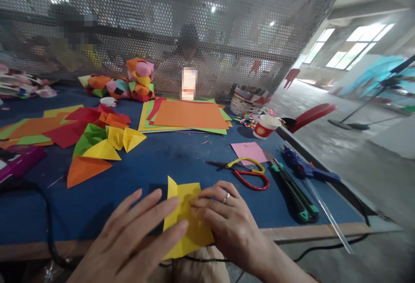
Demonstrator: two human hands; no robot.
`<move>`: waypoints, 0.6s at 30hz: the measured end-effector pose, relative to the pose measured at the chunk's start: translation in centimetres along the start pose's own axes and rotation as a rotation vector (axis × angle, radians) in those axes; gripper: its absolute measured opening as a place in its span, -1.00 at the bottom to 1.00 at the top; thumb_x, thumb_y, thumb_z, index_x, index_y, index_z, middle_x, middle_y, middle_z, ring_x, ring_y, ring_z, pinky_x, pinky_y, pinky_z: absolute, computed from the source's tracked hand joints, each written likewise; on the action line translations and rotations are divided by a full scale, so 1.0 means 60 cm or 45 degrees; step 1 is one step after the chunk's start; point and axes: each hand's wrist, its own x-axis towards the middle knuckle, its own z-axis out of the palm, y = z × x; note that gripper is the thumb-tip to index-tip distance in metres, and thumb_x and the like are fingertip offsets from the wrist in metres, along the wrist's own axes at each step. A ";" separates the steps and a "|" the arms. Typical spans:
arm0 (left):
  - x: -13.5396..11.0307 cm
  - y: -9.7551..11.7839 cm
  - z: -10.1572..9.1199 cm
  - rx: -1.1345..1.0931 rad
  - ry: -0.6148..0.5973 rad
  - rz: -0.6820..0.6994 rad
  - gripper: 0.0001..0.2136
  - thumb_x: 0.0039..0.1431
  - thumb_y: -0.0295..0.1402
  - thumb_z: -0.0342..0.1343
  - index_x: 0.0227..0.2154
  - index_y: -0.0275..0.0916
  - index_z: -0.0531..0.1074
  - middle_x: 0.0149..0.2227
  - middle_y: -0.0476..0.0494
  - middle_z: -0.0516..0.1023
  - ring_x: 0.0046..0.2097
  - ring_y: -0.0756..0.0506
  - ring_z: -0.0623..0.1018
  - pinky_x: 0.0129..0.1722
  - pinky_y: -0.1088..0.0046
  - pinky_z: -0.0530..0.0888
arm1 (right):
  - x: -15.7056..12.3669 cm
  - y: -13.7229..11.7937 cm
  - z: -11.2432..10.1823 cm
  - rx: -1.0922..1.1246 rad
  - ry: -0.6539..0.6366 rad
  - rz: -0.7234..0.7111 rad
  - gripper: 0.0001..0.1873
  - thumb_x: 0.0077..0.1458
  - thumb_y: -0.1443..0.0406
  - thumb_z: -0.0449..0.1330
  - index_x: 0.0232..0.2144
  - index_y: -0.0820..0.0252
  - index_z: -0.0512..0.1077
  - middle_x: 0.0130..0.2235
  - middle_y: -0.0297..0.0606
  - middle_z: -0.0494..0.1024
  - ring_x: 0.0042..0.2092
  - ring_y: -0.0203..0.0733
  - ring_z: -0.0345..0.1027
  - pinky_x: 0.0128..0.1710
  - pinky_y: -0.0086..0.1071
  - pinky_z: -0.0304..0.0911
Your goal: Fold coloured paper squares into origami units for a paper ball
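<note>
A sheet of yellow paper [186,233] lies at the table's near edge, creased lengthwise, with its upper left corner standing up. My right hand [228,213], wearing a ring, has its fingers bunched and closed on the right side of the sheet. My left hand [139,226] is open, its fingers spread over the left side of the paper; whether they touch it I cannot tell. Beyond the right hand lie scissors [249,183] with one yellow and one red handle, near a pink paper square [248,151].
A green-and-black utility knife [293,192], a blue glue gun [304,168] with a clear stick, and a paper cup [266,126] stand or lie rightward. Stacked coloured paper [189,114] is at the back. Folded pieces [94,144] and a purple object [24,162] lie left.
</note>
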 end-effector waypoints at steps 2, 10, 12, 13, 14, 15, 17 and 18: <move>0.008 0.002 0.005 -0.010 -0.066 0.084 -0.59 0.43 -0.31 -0.07 0.29 0.01 0.29 0.13 -0.04 0.60 0.31 -0.17 0.43 0.44 0.03 0.13 | -0.001 0.000 0.000 0.000 0.009 0.002 -0.72 0.27 0.53 0.04 -0.28 0.15 0.49 -0.15 -0.26 0.72 -0.10 -0.22 0.53 0.06 -0.23 0.25; 0.011 -0.023 0.016 -0.081 -0.088 0.026 -0.59 0.27 -0.61 -0.13 -0.06 -0.08 0.53 -0.06 0.10 0.69 0.04 0.05 0.62 0.39 0.43 0.18 | -0.006 -0.001 -0.009 0.054 -0.096 0.072 -0.66 0.33 0.53 -0.01 -0.06 0.18 0.49 -0.09 -0.25 0.71 -0.05 -0.17 0.52 0.03 -0.24 0.25; -0.001 -0.024 0.017 -0.141 -0.085 -0.030 -0.58 0.29 -0.60 -0.15 -0.05 -0.05 0.52 -0.07 0.11 0.69 0.02 0.05 0.64 0.35 0.43 0.26 | -0.008 -0.003 -0.013 0.073 -0.134 0.065 -0.65 0.31 0.53 0.00 -0.04 0.17 0.49 -0.06 -0.24 0.70 -0.04 -0.17 0.52 0.03 -0.24 0.26; -0.008 -0.024 0.018 -0.169 -0.082 -0.056 -0.58 0.29 -0.59 -0.14 -0.03 -0.03 0.51 -0.06 0.11 0.69 0.01 0.05 0.64 0.33 0.44 0.29 | -0.008 -0.004 -0.015 0.084 -0.154 0.062 -0.68 0.32 0.51 0.02 -0.03 0.17 0.49 -0.05 -0.24 0.69 -0.04 -0.17 0.52 0.02 -0.24 0.27; -0.015 -0.025 0.018 -0.194 -0.076 -0.080 -0.59 0.30 -0.58 -0.13 -0.02 -0.01 0.50 -0.05 0.13 0.69 0.02 0.05 0.64 0.32 0.46 0.31 | -0.009 -0.006 -0.018 0.100 -0.168 0.056 -0.73 0.33 0.46 0.06 -0.04 0.16 0.49 -0.04 -0.23 0.69 -0.04 -0.17 0.52 0.02 -0.24 0.28; -0.021 -0.026 0.019 -0.213 -0.069 -0.102 -0.60 0.29 -0.57 -0.10 0.00 0.00 0.49 -0.04 0.15 0.68 0.02 0.06 0.64 0.31 0.47 0.33 | -0.010 -0.008 -0.019 0.121 -0.177 0.050 -0.78 0.35 0.42 0.09 -0.06 0.16 0.49 -0.04 -0.23 0.69 -0.05 -0.18 0.53 0.01 -0.24 0.29; -0.033 -0.028 0.021 -0.237 -0.051 -0.136 -0.60 0.29 -0.55 -0.06 0.05 0.02 0.47 -0.02 0.17 0.68 0.03 0.06 0.64 0.28 0.51 0.37 | -0.010 -0.012 -0.021 0.162 -0.165 0.050 -0.86 0.37 0.36 0.15 -0.08 0.18 0.49 -0.06 -0.23 0.69 -0.07 -0.19 0.53 -0.01 -0.26 0.31; -0.036 -0.028 0.022 -0.245 -0.038 -0.167 -0.60 0.30 -0.54 -0.03 0.07 0.03 0.46 -0.02 0.18 0.68 0.01 0.06 0.64 0.24 0.52 0.41 | -0.010 -0.015 -0.021 0.180 -0.142 0.060 -0.87 0.37 0.35 0.16 -0.09 0.19 0.49 -0.07 -0.24 0.70 -0.09 -0.21 0.54 -0.01 -0.28 0.31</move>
